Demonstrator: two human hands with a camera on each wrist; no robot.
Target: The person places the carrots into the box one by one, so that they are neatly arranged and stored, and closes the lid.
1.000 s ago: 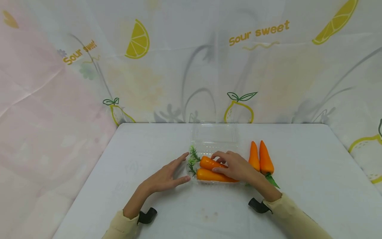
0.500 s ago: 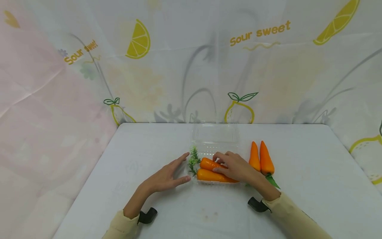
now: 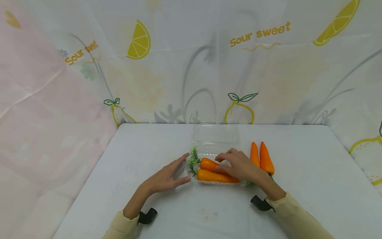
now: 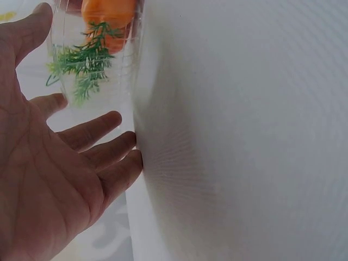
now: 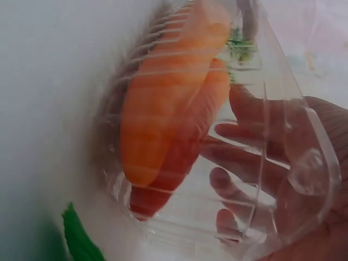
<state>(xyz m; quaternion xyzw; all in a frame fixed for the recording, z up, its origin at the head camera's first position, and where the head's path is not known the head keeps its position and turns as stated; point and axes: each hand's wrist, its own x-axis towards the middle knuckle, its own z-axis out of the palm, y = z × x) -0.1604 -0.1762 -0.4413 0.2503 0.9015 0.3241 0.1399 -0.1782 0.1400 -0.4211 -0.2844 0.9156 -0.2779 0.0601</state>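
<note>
In the head view, two orange carrots lie side by side in an open clear plastic box (image 3: 206, 183), the front carrot (image 3: 213, 176) nearer the person and the back carrot (image 3: 208, 163) behind it. Their feathery green tops (image 3: 194, 162) point left. The right hand (image 3: 240, 165) hovers over the right part of the box, thumb by the back carrot, other fingers loosely bent; the right wrist view shows these fingers through the clear wall, apart from the carrots. The left hand (image 3: 162, 178) is beside the box's left end, fingers and thumb spread, holding nothing.
The box's hinged clear lid (image 3: 215, 133) lies folded back toward the table's far edge. Right of the box, two more carrot-shaped orange pieces (image 3: 265, 159) lie on the white table (image 3: 134, 146), partly behind the right hand. A printed cloth (image 3: 173, 73) hangs behind the table.
The right hand's fingers have loosened from the back carrot, and the hand has shifted slightly right. The back carrot has settled a little toward the front one. The left hand stays put.
</note>
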